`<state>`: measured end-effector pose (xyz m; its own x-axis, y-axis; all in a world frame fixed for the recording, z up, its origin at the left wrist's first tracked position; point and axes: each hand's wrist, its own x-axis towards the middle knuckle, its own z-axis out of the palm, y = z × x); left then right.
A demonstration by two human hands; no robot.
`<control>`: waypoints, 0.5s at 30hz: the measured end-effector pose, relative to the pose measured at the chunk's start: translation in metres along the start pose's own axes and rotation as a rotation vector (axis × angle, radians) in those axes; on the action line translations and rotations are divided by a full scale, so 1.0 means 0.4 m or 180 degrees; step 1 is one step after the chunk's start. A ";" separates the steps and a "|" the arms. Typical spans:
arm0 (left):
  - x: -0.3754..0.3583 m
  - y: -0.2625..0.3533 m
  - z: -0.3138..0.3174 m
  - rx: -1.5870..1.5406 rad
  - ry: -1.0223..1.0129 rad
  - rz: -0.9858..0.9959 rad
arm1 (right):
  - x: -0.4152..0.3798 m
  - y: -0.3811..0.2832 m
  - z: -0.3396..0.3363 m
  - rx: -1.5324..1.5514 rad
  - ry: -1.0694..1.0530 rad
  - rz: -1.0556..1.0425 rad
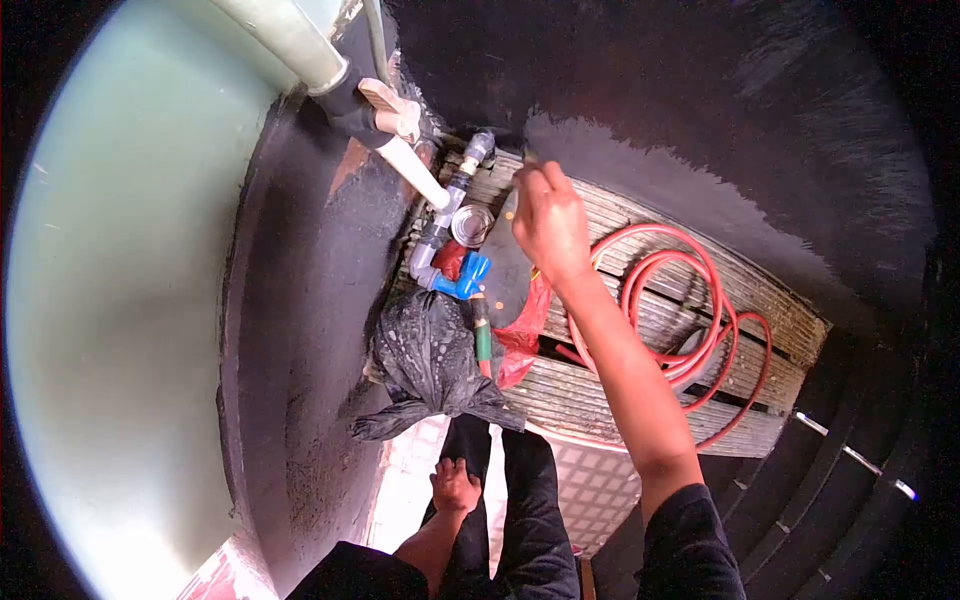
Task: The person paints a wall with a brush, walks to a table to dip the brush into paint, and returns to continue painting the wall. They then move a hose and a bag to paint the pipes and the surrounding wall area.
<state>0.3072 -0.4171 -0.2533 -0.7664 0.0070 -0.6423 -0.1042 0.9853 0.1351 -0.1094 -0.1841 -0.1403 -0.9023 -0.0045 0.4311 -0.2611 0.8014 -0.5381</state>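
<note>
My right hand [553, 222] reaches out to the foot of the dark wall [620, 70], beside a lighter grey patch [640, 160]. Its fingers are closed, and a small part of something shows at their tips, too little to name. My left hand [456, 488] rests on my thigh with the fingers laid flat, holding nothing. Left of the right hand is an open round tin [472, 226], next to grey pipe fittings [430, 245] and a blue fitting [463, 277]. Below my right hand lies a crumpled red plastic bag [520, 340].
A coiled red hose [715, 300] lies on the slatted platform [570, 395]. A knotted black plastic bag [430, 350] sits at its near left end. A white pipe [415, 172] with a valve handle [392, 110] slants in from above. A dark curved rim [310, 330] runs along the left.
</note>
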 end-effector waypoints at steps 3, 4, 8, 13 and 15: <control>0.002 -0.002 -0.001 -0.0006 0.0010 0.0025 | 0.051 -0.050 -0.058 0.0496 0.0873 0.0088; 0.001 -0.002 -0.002 -0.0011 -0.0002 0.0027 | 0.055 -0.059 -0.062 0.0489 0.0861 0.0093; 0.013 -0.001 -0.008 -0.0037 -0.0072 -0.0025 | 0.062 -0.092 -0.067 0.0686 0.1982 0.0007; 0.012 -0.005 -0.001 -0.0014 -0.0051 -0.0018 | -0.004 -0.030 0.083 0.0467 0.1639 0.0289; 0.012 -0.006 -0.002 -0.0013 -0.0150 -0.0092 | -0.020 0.005 0.127 0.0392 0.1421 0.0436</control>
<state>0.3032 -0.4196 -0.2563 -0.7323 -0.0133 -0.6809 -0.1284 0.9846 0.1189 -0.1203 -0.2129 -0.1818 -0.7029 0.3750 0.6044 -0.2131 0.6997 -0.6819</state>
